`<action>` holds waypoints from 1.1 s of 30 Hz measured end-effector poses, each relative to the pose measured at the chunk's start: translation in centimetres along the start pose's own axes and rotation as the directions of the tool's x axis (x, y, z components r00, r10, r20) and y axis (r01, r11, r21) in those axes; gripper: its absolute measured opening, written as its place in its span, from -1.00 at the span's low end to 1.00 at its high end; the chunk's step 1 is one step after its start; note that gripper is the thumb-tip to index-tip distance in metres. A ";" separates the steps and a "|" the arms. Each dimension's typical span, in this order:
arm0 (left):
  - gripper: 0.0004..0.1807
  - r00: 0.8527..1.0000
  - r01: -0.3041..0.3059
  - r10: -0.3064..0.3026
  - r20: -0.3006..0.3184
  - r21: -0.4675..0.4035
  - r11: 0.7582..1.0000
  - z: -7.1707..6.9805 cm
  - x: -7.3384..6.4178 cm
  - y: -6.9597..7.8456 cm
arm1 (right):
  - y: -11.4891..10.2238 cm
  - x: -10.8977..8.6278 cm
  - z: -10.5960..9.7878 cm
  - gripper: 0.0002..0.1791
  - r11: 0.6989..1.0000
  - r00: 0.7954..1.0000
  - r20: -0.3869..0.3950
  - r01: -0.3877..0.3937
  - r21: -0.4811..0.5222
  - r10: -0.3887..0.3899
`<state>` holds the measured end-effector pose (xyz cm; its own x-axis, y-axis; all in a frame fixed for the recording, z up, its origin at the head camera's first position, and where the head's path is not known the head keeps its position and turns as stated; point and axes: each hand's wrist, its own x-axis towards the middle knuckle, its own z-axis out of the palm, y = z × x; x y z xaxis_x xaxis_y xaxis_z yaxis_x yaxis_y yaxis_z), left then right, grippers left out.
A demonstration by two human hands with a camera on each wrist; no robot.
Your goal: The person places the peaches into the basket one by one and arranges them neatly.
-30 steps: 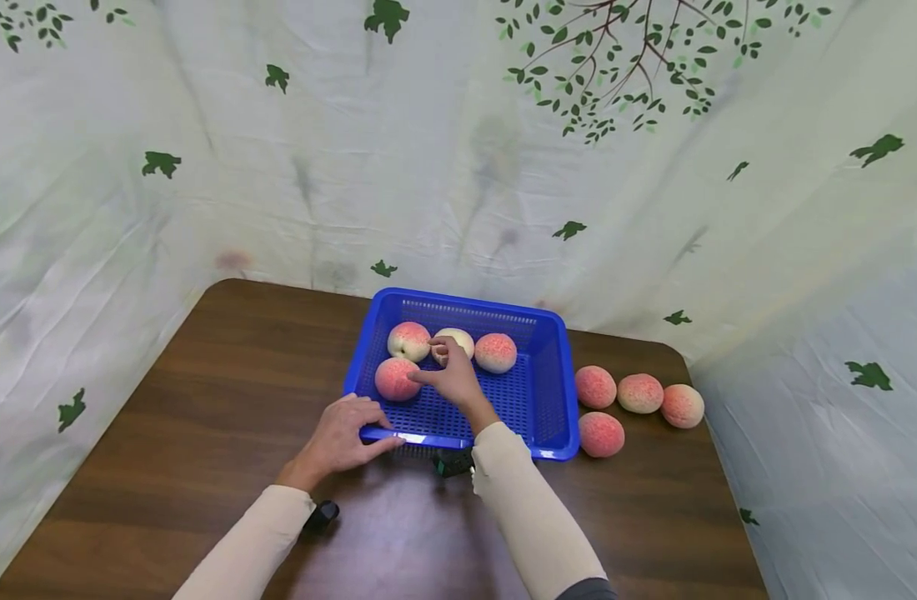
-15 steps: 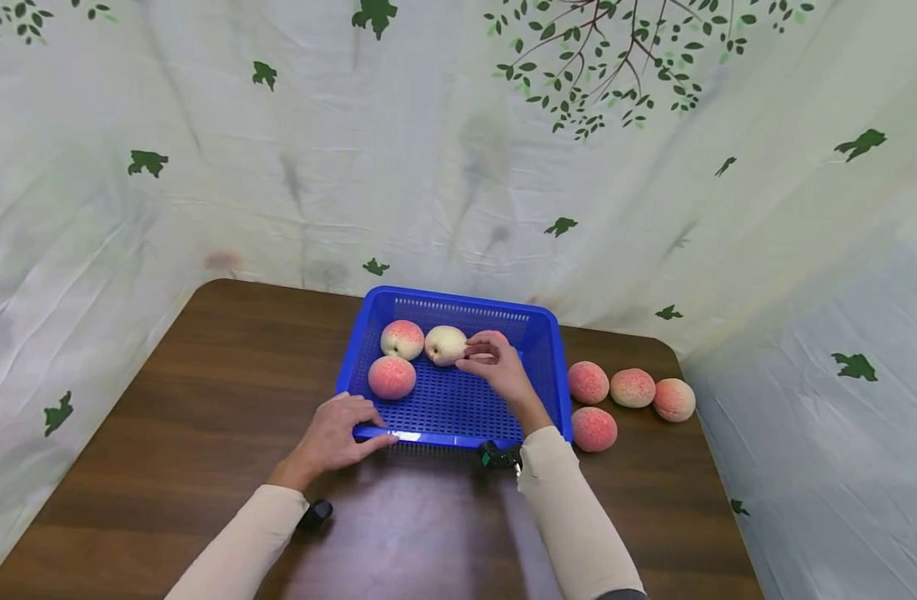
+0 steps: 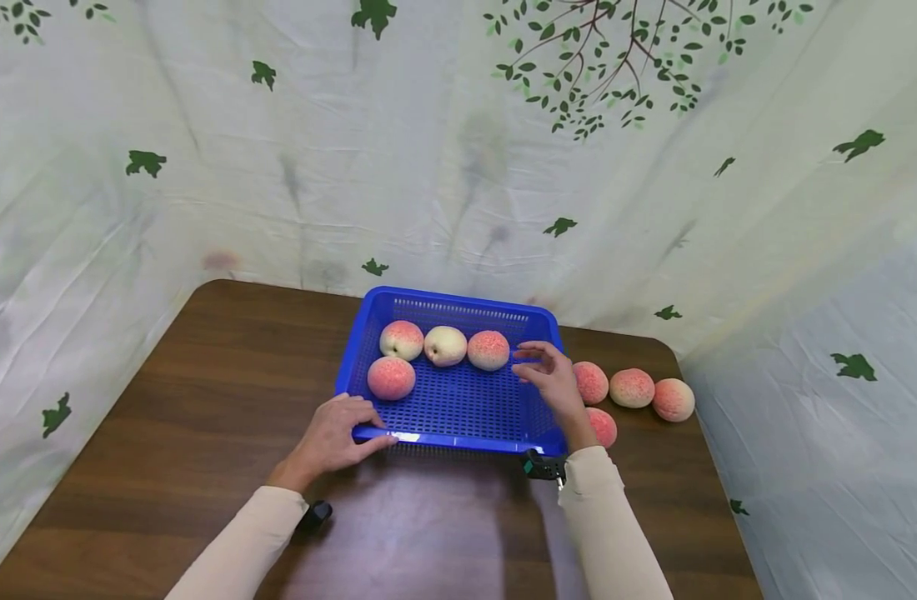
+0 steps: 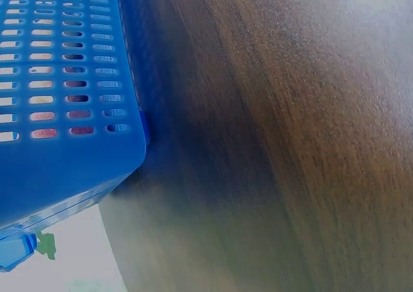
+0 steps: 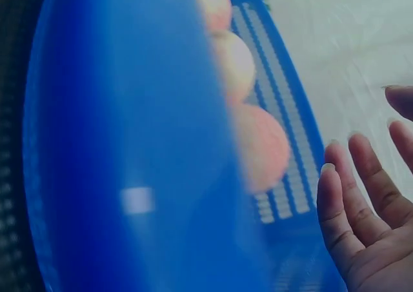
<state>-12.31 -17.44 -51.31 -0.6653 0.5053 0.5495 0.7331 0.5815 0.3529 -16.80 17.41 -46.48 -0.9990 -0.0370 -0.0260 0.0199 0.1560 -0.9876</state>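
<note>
A blue plastic basket (image 3: 458, 440) with slotted walls stands on the table. Inside lie a row of three peaches, red-and-cream (image 3: 402, 341), pale (image 3: 445, 346) and speckled pink (image 3: 488, 350), with a pink peach (image 3: 391, 378) in front. My left hand (image 3: 337, 433) grips the basket's near-left rim, thumb along the front edge. My right hand (image 3: 552, 379) hovers over the basket's right side, fingers loosely bent and holding nothing. In the right wrist view its fingers (image 5: 371, 202) are spread apart, away from the peaches. The left wrist view shows the basket wall (image 4: 64, 156), but not the hand.
Several peaches (image 3: 633, 388) lie on the brown wooden table (image 3: 226, 400) right of the basket; my right hand and forearm partly cover the nearest ones. A white leaf-patterned curtain (image 3: 458, 167) hangs behind the table and at both sides.
My right hand has moved right, from over the left peaches, past the speckled one, to the basket's right side. My left hand stays on the rim. The basket peaches keep their places.
</note>
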 end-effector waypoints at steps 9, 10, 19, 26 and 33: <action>-0.74 1.000 0.013 -0.013 0.012 0.005 1.000 -0.2 0.1 0.1 | 0.0 -1.2 -3.9 -0.54 0.996 0.993 -0.119 -0.003 0.091 0.014; -0.74 1.000 0.011 -0.012 0.010 0.004 1.000 -0.2 0.1 0.1 | 0.0 -1.3 -4.3 -0.52 0.995 0.991 -0.129 -0.004 0.099 0.017; -0.74 1.000 0.001 -0.001 0.013 0.001 1.000 0.0 0.3 -0.1 | 1.5 -2.6 -7.8 -0.50 0.987 0.978 -0.189 -0.057 0.149 0.085; -0.73 0.999 0.014 -0.015 0.028 0.009 1.000 0.0 0.3 0.0 | 3.6 -4.2 -10.2 -0.44 0.996 0.969 -0.243 -0.031 0.086 0.051; -0.74 1.000 0.009 -0.010 0.030 0.010 1.000 -0.1 0.2 0.1 | 6.0 -5.7 -11.8 -0.44 0.997 0.984 -0.175 -0.004 0.083 0.019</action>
<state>-12.38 -17.35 -51.13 -0.6764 0.5186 0.5230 0.7253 0.5925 0.3506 -11.43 30.23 -50.39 -0.9901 0.1393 -0.0167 0.0272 0.0736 -0.9969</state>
